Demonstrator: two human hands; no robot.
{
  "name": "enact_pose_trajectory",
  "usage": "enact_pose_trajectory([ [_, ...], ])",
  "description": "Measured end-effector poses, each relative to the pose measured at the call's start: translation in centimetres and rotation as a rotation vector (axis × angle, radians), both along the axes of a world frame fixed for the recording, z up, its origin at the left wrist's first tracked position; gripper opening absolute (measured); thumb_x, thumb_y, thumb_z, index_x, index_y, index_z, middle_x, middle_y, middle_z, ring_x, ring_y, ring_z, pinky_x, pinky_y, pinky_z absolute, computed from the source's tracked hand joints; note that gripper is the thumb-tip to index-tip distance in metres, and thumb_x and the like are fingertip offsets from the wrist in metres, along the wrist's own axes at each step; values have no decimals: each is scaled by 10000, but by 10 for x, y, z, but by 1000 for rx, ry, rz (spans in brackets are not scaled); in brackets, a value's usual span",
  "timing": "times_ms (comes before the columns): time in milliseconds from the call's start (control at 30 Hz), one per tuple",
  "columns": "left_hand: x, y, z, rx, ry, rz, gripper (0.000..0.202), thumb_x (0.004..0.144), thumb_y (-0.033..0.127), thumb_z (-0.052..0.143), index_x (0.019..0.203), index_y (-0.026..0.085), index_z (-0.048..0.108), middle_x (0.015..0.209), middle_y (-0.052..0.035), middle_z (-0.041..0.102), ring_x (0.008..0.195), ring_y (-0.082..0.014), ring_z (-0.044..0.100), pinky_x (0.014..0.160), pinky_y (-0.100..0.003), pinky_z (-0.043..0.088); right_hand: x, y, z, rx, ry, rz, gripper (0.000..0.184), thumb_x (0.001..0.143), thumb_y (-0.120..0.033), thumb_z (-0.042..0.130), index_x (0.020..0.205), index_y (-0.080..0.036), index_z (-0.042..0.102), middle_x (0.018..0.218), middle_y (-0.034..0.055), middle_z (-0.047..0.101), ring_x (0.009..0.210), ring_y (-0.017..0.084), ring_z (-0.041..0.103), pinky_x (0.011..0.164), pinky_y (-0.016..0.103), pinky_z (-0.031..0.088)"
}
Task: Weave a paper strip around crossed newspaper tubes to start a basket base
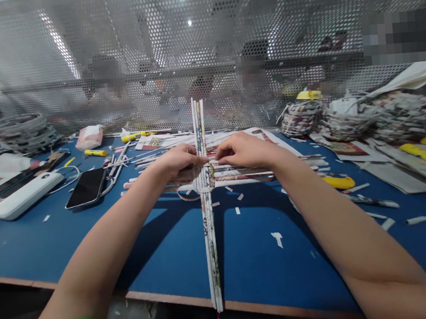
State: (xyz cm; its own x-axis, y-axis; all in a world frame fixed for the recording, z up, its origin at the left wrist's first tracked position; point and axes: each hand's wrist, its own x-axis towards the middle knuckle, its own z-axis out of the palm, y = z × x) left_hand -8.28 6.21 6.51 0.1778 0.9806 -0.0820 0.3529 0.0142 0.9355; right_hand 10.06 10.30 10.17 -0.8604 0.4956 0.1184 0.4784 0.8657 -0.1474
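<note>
Blue table [162,264], both bare hands at work near its middle. A narrow bundle of rolled-paper sticks [211,248] runs lengthwise from the person, its near ends reaching just past the table edge, its far ends showing against a perforated metal screen [175,49]. More paper rolls [237,181] lie crosswise, the two sets meeting in a cross under the fingers. Left hand [179,158] comes in from the left, fingertips bent at the crossing and touching the sticks; cannot tell if they pinch. Right hand [240,150] arches just right of the bundle, fingers curled, thumb beneath; its grip cannot be made out either. A thin loop [187,198] sticks out left of the crossing. Small paper scraps [277,239] dot the surface nearer the person. To the left, a dark-screened phone [87,188] lies beside a white oblong device [26,196]. To the right, a yellow-handled tool [338,182] lies near the roll ends; farther back, a small woven basket [296,119] stands by the screen.
</note>
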Motion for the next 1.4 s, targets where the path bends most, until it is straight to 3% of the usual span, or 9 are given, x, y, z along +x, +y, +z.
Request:
enact_pose_trajectory([
  [233, 4, -2, -1, -18, 22, -2, 308, 723, 207, 591, 480, 157, 409, 312, 77, 311, 247, -18, 239, 294, -177, 131, -3, -11, 1, 83, -106, -70, 220, 729, -153, 435, 808, -158, 640, 765, 56, 636, 667, 133, 527, 566, 243, 336],
  [400, 4, -2, -2, -13, 25, -11, 322, 713, 222, 607, 475, 155, 402, 301, 78, 317, 237, -15, 243, 288, -170, 130, -1, -8, -1, 123, -74, -144, 161, 740, -239, 468, 757, -156, 604, 724, 49, 604, 616, 127, 493, 534, 240, 308],
  [567, 2, 0, -4, -37, -17, -60, 307, 723, 243, 597, 490, 159, 414, 290, 76, 317, 228, -27, 253, 279, -173, 135, -3, 5, -7, 154, -34, 24, 164, 757, -215, 472, 861, -150, 581, 883, 74, 584, 791, 154, 495, 648, 251, 332],
  [800, -1, -2, -2, -23, -64, 3, 294, 694, 249, 620, 514, 168, 401, 321, 85, 311, 248, -25, 243, 286, -175, 147, -2, -8, 4, 201, 135, -101, 110, 711, -256, 552, 708, -147, 535, 623, 9, 536, 544, 90, 417, 507, 224, 274],
  [933, -2, -12, 11, 36, -114, 56, 268, 665, 257, 647, 555, 167, 421, 360, 83, 336, 280, -29, 288, 311, -171, 189, 7, -32, 21, 217, 257, 13, 212, 735, -286, 528, 572, -152, 547, 508, -10, 520, 487, 81, 423, 508, 230, 300],
  [1033, -5, -17, 22, 57, -113, 73, 171, 701, 246, 607, 622, 147, 493, 395, 59, 398, 294, -33, 324, 328, -174, 210, 13, -53, 31, 350, 418, 47, 211, 760, -267, 496, 589, -169, 569, 592, 12, 583, 576, 108, 495, 569, 244, 346],
  [1167, -8, -19, 27, 91, -46, 88, 176, 711, 274, 596, 638, 136, 515, 389, 60, 379, 293, -30, 312, 340, -173, 197, 15, -64, 35, 408, 347, 63, 217, 794, -267, 457, 668, -175, 608, 678, 34, 619, 656, 138, 536, 623, 264, 377],
  [1333, -2, -19, 23, 156, 19, 26, 212, 687, 317, 619, 635, 138, 517, 395, 67, 355, 312, -25, 274, 345, -178, 164, 10, -40, 21, 401, 222, -14, 301, 808, -208, 421, 1059, -124, 564, 1069, 101, 593, 964, 197, 524, 796, 306, 379],
  [1400, 1, -19, 21, 185, 51, 32, 226, 676, 317, 626, 608, 138, 507, 403, 67, 350, 323, -23, 269, 351, -181, 163, 7, -28, 16, 319, 162, -6, 309, 805, -191, 420, 1073, -133, 562, 1052, 89, 605, 944, 181, 533, 788, 289, 382],
])
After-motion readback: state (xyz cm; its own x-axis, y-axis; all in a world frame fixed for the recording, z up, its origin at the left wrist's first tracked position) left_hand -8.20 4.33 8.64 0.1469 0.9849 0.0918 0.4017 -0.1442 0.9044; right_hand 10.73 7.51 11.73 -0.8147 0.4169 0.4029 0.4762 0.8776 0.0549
